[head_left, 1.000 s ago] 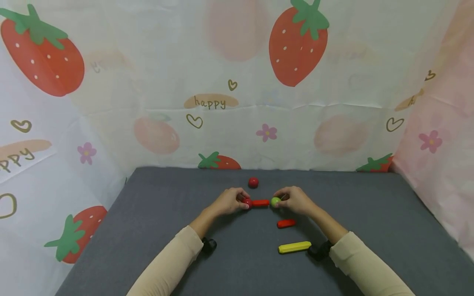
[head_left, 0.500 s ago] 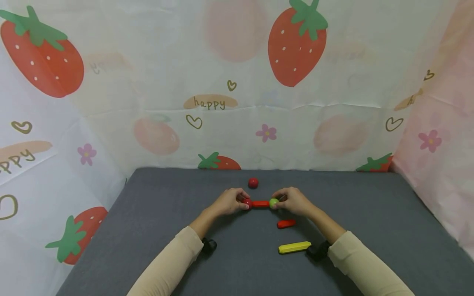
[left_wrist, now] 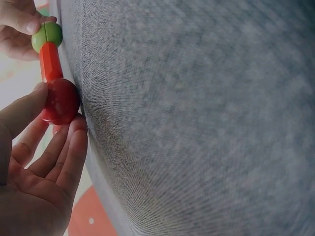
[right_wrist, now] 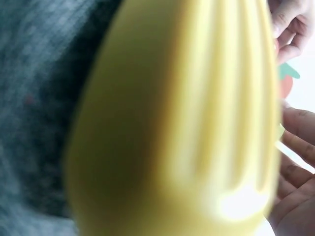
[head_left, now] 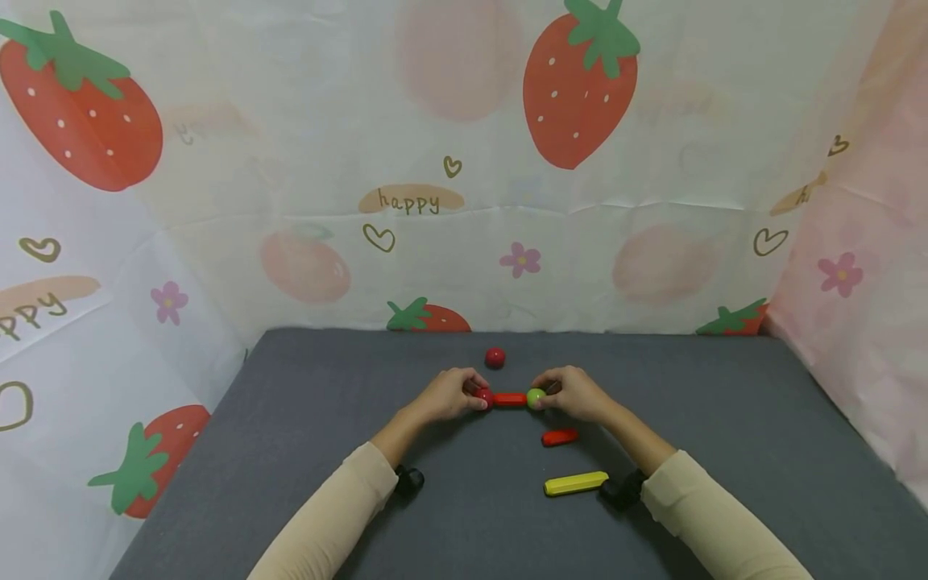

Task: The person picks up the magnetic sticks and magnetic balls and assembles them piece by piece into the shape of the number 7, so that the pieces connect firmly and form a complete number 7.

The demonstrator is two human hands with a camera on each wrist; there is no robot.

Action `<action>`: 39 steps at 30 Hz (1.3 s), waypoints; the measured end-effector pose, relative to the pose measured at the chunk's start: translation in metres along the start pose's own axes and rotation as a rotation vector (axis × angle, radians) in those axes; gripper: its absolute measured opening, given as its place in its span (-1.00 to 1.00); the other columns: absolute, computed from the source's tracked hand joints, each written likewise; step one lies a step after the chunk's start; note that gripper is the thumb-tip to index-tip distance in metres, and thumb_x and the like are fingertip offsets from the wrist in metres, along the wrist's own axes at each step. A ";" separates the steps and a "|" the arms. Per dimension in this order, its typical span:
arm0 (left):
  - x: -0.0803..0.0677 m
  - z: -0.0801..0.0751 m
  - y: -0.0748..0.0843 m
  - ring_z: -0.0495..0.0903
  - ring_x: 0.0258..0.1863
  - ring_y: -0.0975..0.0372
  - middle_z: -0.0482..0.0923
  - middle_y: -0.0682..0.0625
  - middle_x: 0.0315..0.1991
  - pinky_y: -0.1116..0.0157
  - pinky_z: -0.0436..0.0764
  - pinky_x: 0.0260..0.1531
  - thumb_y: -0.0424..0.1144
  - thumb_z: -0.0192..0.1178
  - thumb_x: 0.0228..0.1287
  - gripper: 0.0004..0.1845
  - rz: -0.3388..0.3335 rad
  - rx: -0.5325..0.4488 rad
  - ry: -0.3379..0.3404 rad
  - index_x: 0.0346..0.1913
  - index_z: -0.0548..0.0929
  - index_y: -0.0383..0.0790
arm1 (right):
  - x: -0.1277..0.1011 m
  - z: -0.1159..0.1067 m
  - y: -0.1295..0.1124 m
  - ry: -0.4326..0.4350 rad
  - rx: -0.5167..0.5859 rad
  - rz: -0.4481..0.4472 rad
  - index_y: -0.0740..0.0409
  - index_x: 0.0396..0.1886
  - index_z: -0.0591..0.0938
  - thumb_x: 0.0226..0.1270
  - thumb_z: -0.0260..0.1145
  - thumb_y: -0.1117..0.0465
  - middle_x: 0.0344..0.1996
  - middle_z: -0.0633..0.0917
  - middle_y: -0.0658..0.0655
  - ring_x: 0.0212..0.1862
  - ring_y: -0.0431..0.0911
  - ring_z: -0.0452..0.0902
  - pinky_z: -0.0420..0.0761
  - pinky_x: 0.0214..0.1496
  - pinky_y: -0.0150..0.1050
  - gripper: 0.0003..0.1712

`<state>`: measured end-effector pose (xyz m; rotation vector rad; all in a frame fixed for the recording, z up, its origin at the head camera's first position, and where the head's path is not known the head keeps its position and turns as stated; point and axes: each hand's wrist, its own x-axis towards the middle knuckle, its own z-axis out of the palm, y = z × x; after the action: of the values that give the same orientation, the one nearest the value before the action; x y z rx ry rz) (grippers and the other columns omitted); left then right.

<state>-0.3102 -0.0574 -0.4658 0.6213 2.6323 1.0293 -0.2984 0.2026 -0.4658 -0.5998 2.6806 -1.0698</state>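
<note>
My left hand [head_left: 448, 396] pinches a red ball [left_wrist: 61, 101] between thumb and fingers. My right hand [head_left: 576, 393] pinches a green ball [head_left: 536, 399]. Between the two balls lies a short red rod [head_left: 510, 399], its ends meeting both of them in a straight line, as the left wrist view also shows. Close in front of the right wrist camera, a yellow rod [right_wrist: 197, 108] with grooves covers most of that view and hides much of the right hand's fingers.
A second red ball [head_left: 495, 358] sits behind the joined pieces. Nearer the body, a second red rod [head_left: 560, 437] and the yellow rod lie on the grey tabletop [head_left: 290, 451]. Strawberry-print cloth [head_left: 464, 266] hangs behind and at both sides.
My right hand has moved slightly left with the green ball, closing the small gap to the red rod. The left hand stays in place with the red ball.
</note>
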 end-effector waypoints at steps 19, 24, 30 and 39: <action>0.001 0.000 0.000 0.64 -0.09 0.13 0.70 -0.08 -0.10 0.21 0.60 -0.09 -0.27 0.35 0.22 -0.73 0.010 0.005 0.010 -0.01 0.66 -0.21 | -0.008 -0.008 -0.007 0.001 -0.018 -0.022 0.26 -0.01 0.67 0.26 0.38 0.26 -0.11 0.73 0.22 -0.08 0.04 0.66 0.64 -0.05 -0.09 -0.68; 0.002 0.001 -0.001 0.64 -0.08 0.12 0.70 -0.08 -0.09 0.20 0.60 -0.08 -0.27 0.34 0.23 -0.73 0.011 0.006 0.011 -0.01 0.65 -0.20 | -0.008 -0.009 -0.005 0.003 -0.015 -0.022 0.25 -0.01 0.67 0.26 0.38 0.27 -0.12 0.73 0.21 -0.09 0.03 0.67 0.64 -0.05 -0.09 -0.69; 0.002 0.001 -0.001 0.64 -0.08 0.12 0.70 -0.08 -0.10 0.19 0.61 -0.07 -0.27 0.34 0.23 -0.73 0.004 0.003 0.010 -0.02 0.66 -0.20 | -0.011 -0.010 -0.004 0.011 -0.006 -0.026 0.25 -0.02 0.68 0.24 0.39 0.25 -0.10 0.73 0.21 -0.09 0.03 0.67 0.65 -0.05 -0.10 -0.68; 0.001 0.000 0.000 0.64 -0.08 0.11 0.69 -0.10 -0.09 0.18 0.61 -0.08 -0.27 0.35 0.23 -0.72 0.017 0.011 -0.004 0.00 0.65 -0.22 | -0.021 -0.013 -0.005 0.037 0.017 -0.011 0.27 0.02 0.66 0.24 0.40 0.23 -0.05 0.71 0.25 -0.07 0.04 0.66 0.65 -0.07 -0.12 -0.63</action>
<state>-0.3113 -0.0568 -0.4661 0.6488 2.6350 1.0179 -0.2827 0.2168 -0.4523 -0.5983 2.7003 -1.1157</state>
